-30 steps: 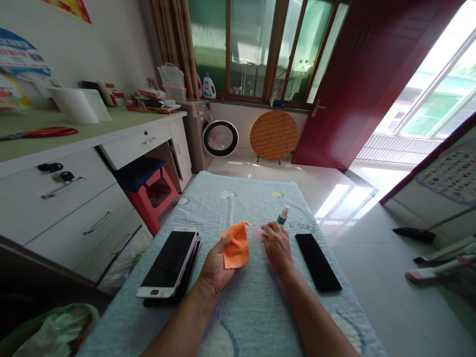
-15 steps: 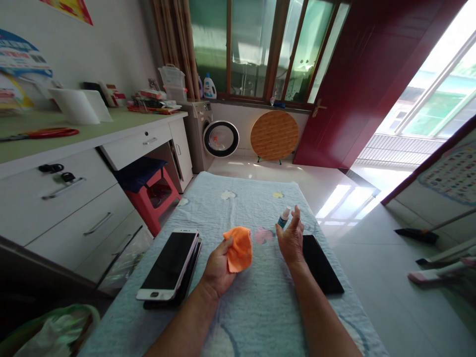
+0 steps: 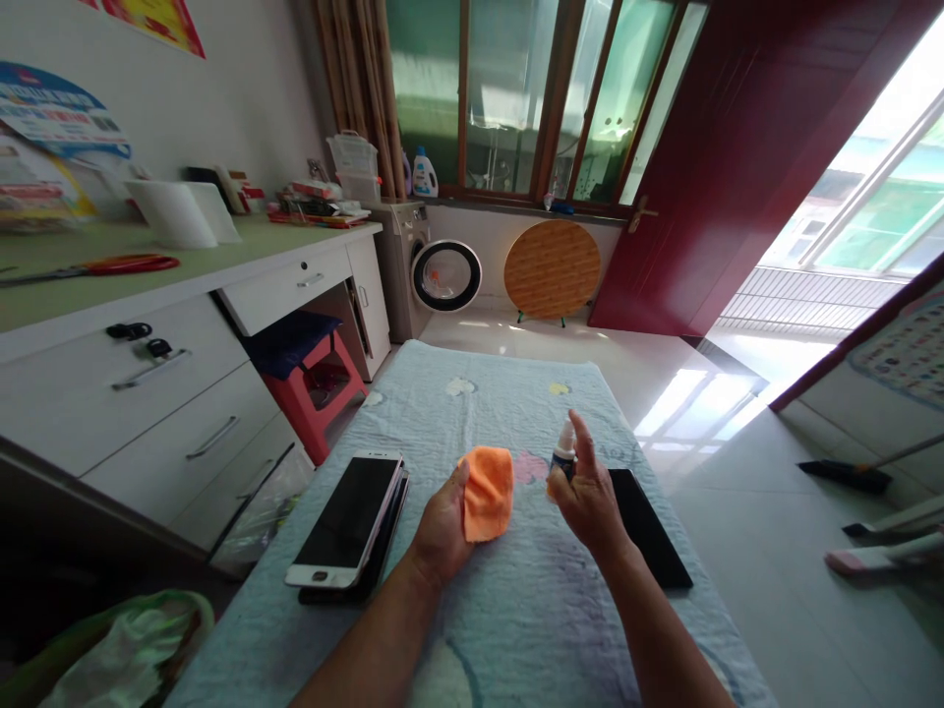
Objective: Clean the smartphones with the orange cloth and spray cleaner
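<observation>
My left hand (image 3: 443,526) is closed on an orange cloth (image 3: 488,495), its thumb at the cloth's left edge. A small spray bottle (image 3: 563,454) with a white top and dark label is gripped in my right hand (image 3: 590,497), with the index finger up by the nozzle. Beside my right wrist a dark phone or tablet (image 3: 649,531) lies flat, partly hidden by the arm. To the left, a white-framed phone (image 3: 346,521) with a black screen rests on top of at least one darker device (image 3: 380,556).
A light blue quilted cover (image 3: 508,393) spreads under everything. Left stands a white drawer desk (image 3: 169,413) with scissors (image 3: 110,265) and a paper roll (image 3: 177,211). Beyond are a red stool (image 3: 317,393), a washing machine with its door (image 3: 446,276) open, and a round wooden tabletop (image 3: 553,270).
My right hand's fingers have closed around the spray bottle, which now stands more upright. The orange cloth is turned flatter toward me. The view has shifted slightly left.
</observation>
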`<state>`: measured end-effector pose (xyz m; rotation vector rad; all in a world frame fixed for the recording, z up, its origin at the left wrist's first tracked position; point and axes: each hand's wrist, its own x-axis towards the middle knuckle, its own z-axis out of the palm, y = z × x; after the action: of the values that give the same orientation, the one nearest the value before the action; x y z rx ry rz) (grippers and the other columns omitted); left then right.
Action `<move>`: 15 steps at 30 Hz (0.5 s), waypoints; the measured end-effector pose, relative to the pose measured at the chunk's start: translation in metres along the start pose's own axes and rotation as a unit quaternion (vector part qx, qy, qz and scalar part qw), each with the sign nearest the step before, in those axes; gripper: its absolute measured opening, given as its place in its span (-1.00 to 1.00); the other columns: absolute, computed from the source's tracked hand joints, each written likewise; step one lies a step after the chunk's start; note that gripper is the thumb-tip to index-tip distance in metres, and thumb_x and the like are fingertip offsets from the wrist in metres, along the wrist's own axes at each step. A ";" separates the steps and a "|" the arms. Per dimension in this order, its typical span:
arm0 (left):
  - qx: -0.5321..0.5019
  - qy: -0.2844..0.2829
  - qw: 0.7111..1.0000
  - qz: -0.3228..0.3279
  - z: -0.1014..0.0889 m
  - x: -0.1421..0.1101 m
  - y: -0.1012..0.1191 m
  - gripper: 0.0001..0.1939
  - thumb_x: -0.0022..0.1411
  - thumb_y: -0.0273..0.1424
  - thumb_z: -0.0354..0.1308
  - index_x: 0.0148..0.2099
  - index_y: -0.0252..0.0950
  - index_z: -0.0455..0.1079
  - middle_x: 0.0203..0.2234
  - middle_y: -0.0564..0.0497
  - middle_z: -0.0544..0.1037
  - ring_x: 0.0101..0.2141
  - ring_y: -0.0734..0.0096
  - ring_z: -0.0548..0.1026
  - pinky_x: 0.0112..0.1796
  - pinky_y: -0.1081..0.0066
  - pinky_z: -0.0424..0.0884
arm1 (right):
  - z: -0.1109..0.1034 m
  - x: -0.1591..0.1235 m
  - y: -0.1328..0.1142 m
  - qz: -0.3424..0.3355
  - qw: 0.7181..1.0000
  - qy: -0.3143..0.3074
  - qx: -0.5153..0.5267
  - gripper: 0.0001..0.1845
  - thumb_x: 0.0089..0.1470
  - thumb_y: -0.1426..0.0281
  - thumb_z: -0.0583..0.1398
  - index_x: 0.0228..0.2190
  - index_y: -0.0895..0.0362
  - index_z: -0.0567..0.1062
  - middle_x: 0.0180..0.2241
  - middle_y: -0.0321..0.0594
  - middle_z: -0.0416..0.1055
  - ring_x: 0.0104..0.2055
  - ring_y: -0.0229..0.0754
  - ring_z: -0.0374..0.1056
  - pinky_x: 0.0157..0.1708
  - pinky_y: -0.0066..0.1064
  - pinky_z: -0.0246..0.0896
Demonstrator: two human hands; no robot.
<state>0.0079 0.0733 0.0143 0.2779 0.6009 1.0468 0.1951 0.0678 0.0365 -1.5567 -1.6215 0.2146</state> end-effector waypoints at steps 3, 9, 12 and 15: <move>-0.023 -0.006 1.000 0.000 0.004 0.001 0.001 -0.55 0.39 -0.18 -0.06 0.03 -0.44 0.43 -0.14 -0.22 0.59 -0.10 0.13 0.55 -0.01 0.20 0.40 | -0.004 -0.015 -0.022 -0.018 0.997 -0.078 0.023 -0.23 -0.06 0.47 0.05 0.23 0.01 0.18 -0.25 -0.22 0.48 -0.31 -0.12 0.42 -0.28 -0.30 0.37; -0.041 -0.066 0.997 0.013 0.006 -0.001 0.001 -0.45 0.40 -0.09 -0.15 0.07 -0.44 0.40 -0.10 -0.24 0.57 -0.01 0.12 0.50 0.07 0.17 0.33 | 0.020 -0.040 -0.031 -0.022 0.995 -0.094 0.017 -0.29 -0.05 0.52 0.03 0.19 0.01 0.21 0.02 -0.15 0.41 -0.14 -0.09 0.44 -0.13 -0.26 0.37; -0.028 -0.052 0.998 0.030 0.006 -0.001 0.000 -0.47 0.39 -0.11 -0.11 0.04 -0.46 0.42 -0.10 -0.25 0.57 -0.01 0.11 0.50 0.08 0.18 0.33 | 0.035 -0.047 -0.026 -0.028 0.993 -0.110 0.020 -0.30 0.04 0.49 0.04 0.23 0.04 0.13 0.15 -0.09 0.31 0.04 -0.05 0.38 -0.04 -0.24 0.35; -0.013 -0.031 0.999 0.040 0.004 0.000 -0.003 -0.50 0.38 -0.12 -0.05 0.04 -0.46 0.42 -0.11 -0.26 0.58 -0.01 0.09 0.50 0.08 0.15 0.33 | 0.041 -0.050 -0.023 -0.043 0.991 -0.121 0.037 -0.36 0.11 0.47 0.03 0.23 0.08 0.12 0.16 -0.05 0.28 0.17 -0.04 0.27 0.09 -0.19 0.26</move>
<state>0.0124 0.0716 0.0161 0.3127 0.5234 1.1190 0.1438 0.0366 0.0033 -1.4443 -1.8428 0.4268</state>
